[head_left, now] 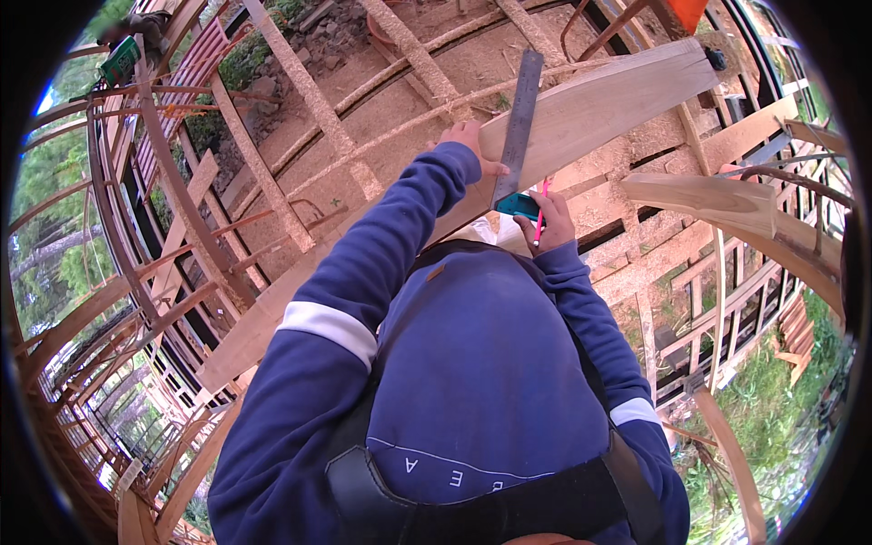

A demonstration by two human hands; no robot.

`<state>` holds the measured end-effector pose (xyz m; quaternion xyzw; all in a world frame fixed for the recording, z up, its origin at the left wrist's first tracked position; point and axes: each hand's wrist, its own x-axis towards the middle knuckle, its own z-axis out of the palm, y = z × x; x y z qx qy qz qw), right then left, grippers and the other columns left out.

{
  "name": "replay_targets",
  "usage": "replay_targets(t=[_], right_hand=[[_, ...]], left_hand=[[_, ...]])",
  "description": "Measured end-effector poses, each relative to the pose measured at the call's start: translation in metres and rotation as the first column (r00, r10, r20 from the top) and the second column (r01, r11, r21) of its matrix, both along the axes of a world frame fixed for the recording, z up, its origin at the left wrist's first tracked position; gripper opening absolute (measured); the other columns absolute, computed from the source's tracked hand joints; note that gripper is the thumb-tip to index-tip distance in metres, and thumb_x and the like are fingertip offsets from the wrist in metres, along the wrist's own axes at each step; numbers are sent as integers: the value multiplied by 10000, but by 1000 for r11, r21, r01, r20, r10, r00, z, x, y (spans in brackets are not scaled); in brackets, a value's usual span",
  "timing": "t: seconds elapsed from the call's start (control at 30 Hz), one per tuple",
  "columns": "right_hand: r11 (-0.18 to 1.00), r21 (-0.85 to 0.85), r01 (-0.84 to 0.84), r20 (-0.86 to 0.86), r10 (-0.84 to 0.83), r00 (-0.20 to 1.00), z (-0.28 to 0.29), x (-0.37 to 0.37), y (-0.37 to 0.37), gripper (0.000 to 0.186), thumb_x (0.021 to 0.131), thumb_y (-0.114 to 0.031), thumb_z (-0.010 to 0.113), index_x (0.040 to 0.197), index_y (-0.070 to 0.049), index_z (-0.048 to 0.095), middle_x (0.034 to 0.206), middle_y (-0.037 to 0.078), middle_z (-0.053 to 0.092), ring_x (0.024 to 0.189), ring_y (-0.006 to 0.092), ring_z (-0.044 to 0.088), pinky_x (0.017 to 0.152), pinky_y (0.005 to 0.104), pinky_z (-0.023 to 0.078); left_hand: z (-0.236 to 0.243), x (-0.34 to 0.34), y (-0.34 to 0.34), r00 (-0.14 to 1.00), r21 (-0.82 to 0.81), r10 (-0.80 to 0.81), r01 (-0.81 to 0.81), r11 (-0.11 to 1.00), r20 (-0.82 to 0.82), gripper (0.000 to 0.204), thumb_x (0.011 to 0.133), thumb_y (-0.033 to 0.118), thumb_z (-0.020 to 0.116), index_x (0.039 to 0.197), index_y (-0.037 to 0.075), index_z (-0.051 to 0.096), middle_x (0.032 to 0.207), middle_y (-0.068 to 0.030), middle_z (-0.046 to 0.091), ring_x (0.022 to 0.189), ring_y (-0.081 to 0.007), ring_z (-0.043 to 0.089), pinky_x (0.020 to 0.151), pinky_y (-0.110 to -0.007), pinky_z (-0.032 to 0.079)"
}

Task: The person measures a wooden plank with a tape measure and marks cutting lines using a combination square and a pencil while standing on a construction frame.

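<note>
A long wooden plank (613, 100) runs diagonally in front of my body. Over its far edge curl the fingers of my left hand (468, 150), gripping it, with the thumb against the metal blade of a try square (522, 113). That blade lies across the plank, and its teal handle sits at the near edge. My right hand (552, 222) is closed around a slim pink pencil (542, 213). Its fingers are beside the square's handle; whether they also press on it I cannot tell.
Open wooden framing with beams (304, 86) surrounds me, with gaps down to bare earth and rubble. At the right lies a thick curved timber (704, 202). A person (150, 32) is at the far upper left, by a green crate (120, 62). Grass shows at lower right.
</note>
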<state>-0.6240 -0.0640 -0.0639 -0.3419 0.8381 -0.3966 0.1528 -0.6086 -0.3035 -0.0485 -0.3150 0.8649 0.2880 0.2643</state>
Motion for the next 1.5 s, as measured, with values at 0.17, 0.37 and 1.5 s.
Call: replay_targets(t=[0.17, 0.37, 1.5], right_hand=[[1000, -8, -3, -2, 3, 1000, 1, -1, 0, 474, 739, -184, 774, 1143, -18, 590, 1067, 185, 562, 949, 347, 587, 817, 380, 500], [1000, 23, -20, -20, 21, 1000, 12, -6, -2, 456, 754, -213, 756, 1137, -27, 594, 1065, 183, 566, 987, 348, 574, 843, 393, 485], [707, 497, -502, -382, 699, 605, 25, -140, -123, 503, 604, -516, 761, 865, -117, 604, 839, 107, 636, 886, 277, 627, 925, 431, 399]], left_hand=[[-3, 0, -1, 1000, -9, 2, -3, 1000, -15, 1112, 522, 669, 799, 1389, 108, 386, 1387, -152, 445, 1310, -332, 398, 1055, -583, 294], [-4, -2, 0, 1000, -19, 28, -27, 999, 3, 1098, 530, 650, 805, 1387, 105, 387, 1393, -155, 441, 1308, -333, 402, 1058, -568, 299], [22, -3, 158, 856, -204, -42, -75, 976, -516, 677, 743, 320, 673, 1253, -78, 475, 1361, -252, 404, 1308, -403, 329, 1115, -459, 253]])
